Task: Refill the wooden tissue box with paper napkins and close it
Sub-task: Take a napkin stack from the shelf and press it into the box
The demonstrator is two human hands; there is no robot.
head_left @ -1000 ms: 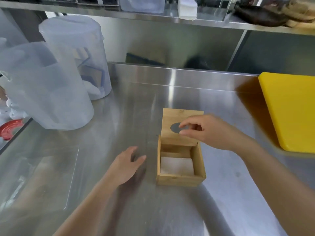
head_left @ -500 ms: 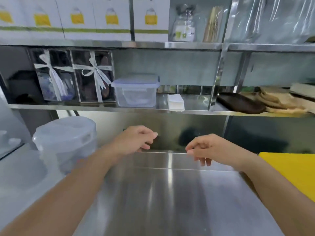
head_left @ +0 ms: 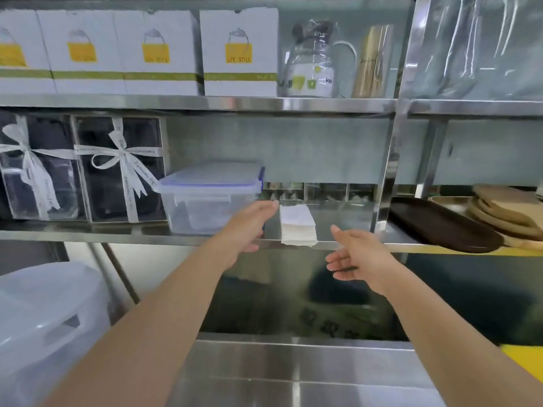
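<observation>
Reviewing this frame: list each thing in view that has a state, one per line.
napkin stack: lying on the shelf, at its front edge, untouched
left hand: open, empty, reaching beside the stack
right hand: open, empty, below the stack
plastic container: lid on
gift boxes: tied with ribbon
wooden tissue box: out of view

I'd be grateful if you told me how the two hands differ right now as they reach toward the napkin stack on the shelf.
The left hand is higher and further forward, its fingertips level with the top of the napkin stack; the right hand hangs lower, below the shelf edge. The left hand shows its back, fingers together; the right hand shows its palm, fingers spread. Both are open, empty and not touching the stack, one on each side.
</observation>
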